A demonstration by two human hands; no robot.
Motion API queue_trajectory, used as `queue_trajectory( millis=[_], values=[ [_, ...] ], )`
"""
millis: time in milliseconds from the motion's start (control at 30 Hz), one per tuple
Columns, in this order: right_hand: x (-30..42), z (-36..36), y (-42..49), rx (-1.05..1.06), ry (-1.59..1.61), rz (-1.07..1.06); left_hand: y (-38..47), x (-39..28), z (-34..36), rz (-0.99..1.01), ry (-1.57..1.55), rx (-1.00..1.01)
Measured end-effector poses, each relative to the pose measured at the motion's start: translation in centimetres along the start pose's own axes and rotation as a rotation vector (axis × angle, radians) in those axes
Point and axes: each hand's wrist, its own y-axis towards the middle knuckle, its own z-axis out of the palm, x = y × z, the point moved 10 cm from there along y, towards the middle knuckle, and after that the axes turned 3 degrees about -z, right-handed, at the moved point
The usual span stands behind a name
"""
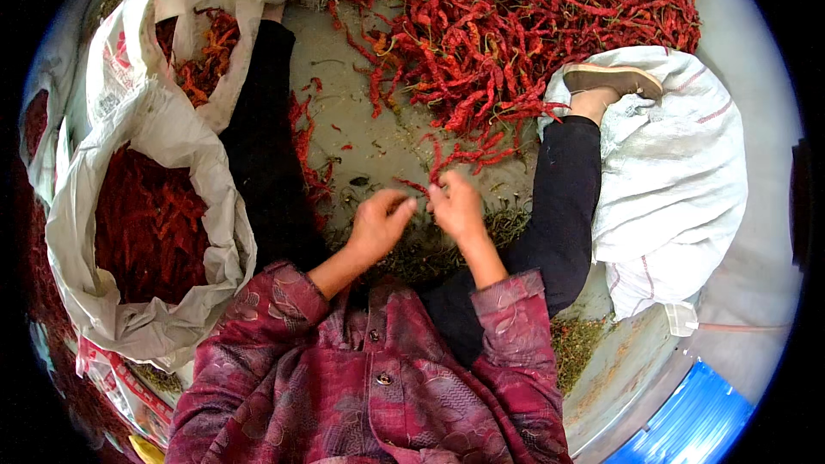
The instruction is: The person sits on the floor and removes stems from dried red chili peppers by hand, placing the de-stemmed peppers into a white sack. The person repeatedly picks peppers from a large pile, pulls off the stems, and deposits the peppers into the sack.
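Note:
My right hand [456,206] pinches dried red chili peppers [437,158] between thumb and fingertips; they stick out above and to the left of it. Close beside it on the left, my left hand [383,222] has its thumb and forefinger near each other, slightly blurred; whether it grips a stem cannot be told. Beyond both hands lies a large heap of dried red chilies [490,38], with a few loose ones trailing towards my fingers. Green stems and plant bits [419,258] are piled on the floor below my hands, between my legs.
At left stand an open white woven sack [222,258] of dark red chilies and another sack [103,77] holding chilies. A white sack [670,174] lies at right under my shoe [612,80]. Chili pieces [309,148] lie along my left leg; a blue object [686,419] is at lower right.

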Motion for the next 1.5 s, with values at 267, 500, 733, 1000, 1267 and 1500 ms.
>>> queue_trajectory(
  millis=[267, 500, 733, 1000, 1267, 1500],
  values=[
    [1.1, 1.6, -4.5, 0.04, 0.289, 0.028, 0.6, 3.0, 0.9, -0.359, -0.7, 0.117],
    [2.4, 2.6, -5.1, 0.212, 0.29, 0.144, 0.0, 3.4, 0.3, -0.298, -0.641, 0.088],
    [3.4, 4.4, -5.8, 0.351, 0.521, 0.151, -1.2, 5.2, 1.0, -0.55, -0.97, 0.19],
    [7.0, 5.6, -8.9, 0.421, 0.155, -0.26, 0.3, 5.6, -1.1, -0.453, -0.907, 0.147],
    [-2.0, 1.1, -1.7, -0.072, -0.516, 0.089, -0.2, 6.0, -1.4, -0.47, -1.225, 0.179],
    [-1.5, 4.6, -4.5, 0.157, 0.39, 0.234, -1.5, 4.8, 1.6, -0.489, -0.879, 0.295]
  ],
)
